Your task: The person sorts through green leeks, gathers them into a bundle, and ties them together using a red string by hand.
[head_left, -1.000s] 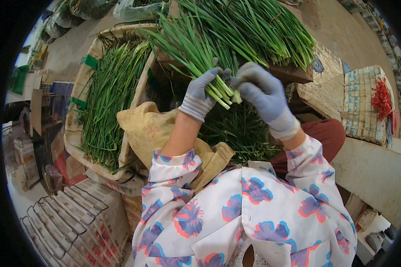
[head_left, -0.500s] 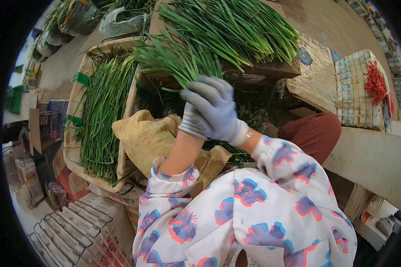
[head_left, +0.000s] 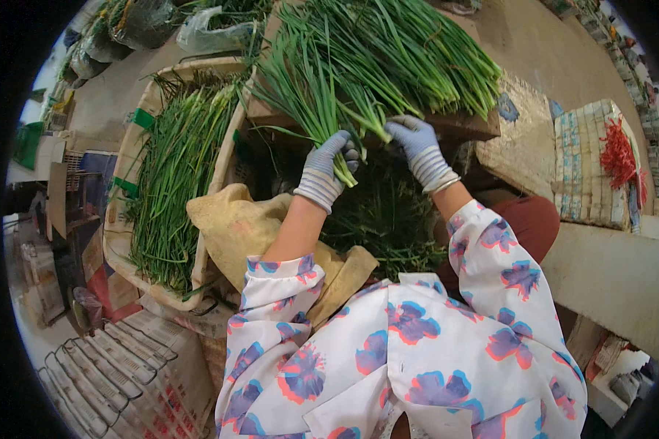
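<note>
Pale tub (head_left: 225,157): stood to the left of the left hand (head_left: 328,164) and filled with long greens (head_left: 172,190), laid lengthwise, presumably so that they are kept straight.
Tan cloth (head_left: 234,219): spread below the left hand and partly covered by the forearm; clothing may be meant to be kept clean by it.
Left hand: gloved and closed around a slim bunch (head_left: 318,110); the bunch is gripped near its pale ends, which are left poking out below the fist, likely so that they can be got at, while the leaves are fanned out beyond.
Big pile (head_left: 417,58): rested on a brown box (head_left: 476,130) just beyond both hands, pale ends turned toward the right hand (head_left: 411,139), apparently for easy reach.
Loose greens (head_left: 388,212): heaped in shadow below and between the hands; their kind cannot be made out.
Right hand: gloved, fingers curled beside the pale end of some stalks (head_left: 366,121); whether these are pinched or only touched cannot be told.
Red strands (head_left: 619,157): laid on a pale stack (head_left: 582,175), well to the right of the right hand.
</note>
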`<state>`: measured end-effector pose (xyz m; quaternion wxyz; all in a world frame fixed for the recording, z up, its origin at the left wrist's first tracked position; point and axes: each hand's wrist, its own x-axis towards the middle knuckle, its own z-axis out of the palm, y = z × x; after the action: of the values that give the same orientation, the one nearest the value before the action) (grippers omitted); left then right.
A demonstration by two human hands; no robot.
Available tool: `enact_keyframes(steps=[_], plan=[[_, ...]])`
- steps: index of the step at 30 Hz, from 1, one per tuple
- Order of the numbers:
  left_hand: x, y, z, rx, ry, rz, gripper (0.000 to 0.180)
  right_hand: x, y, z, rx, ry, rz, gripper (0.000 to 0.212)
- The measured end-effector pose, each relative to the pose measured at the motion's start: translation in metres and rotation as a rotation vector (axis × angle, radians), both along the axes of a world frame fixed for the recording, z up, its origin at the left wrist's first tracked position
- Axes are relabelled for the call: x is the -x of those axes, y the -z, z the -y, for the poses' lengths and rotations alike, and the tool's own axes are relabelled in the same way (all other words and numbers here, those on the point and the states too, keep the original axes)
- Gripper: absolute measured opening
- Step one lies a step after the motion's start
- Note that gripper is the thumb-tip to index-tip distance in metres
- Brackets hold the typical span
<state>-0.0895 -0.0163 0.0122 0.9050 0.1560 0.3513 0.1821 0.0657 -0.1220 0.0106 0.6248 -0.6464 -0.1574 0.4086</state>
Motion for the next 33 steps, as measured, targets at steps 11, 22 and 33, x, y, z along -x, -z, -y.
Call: enact_keyframes(steps=[11, 22, 33], plan=[[-0.034, -0.002, 0.006, 0.042, -0.008, 0.005, 0.018, -0.014, -0.036, 0.000, -0.219, -0.155, 0.783, 0.013], [-0.049, 0.014, 0.000, -0.056, 0.006, -0.181, 0.014, 0.032, -0.159, 0.076, -0.266, -0.247, 0.430, 0.015], [-0.036, 0.001, -0.003, -0.081, 0.082, -0.192, 0.014, -0.022, -0.060, 0.154, 1.167, -1.499, 1.239, 0.018]])
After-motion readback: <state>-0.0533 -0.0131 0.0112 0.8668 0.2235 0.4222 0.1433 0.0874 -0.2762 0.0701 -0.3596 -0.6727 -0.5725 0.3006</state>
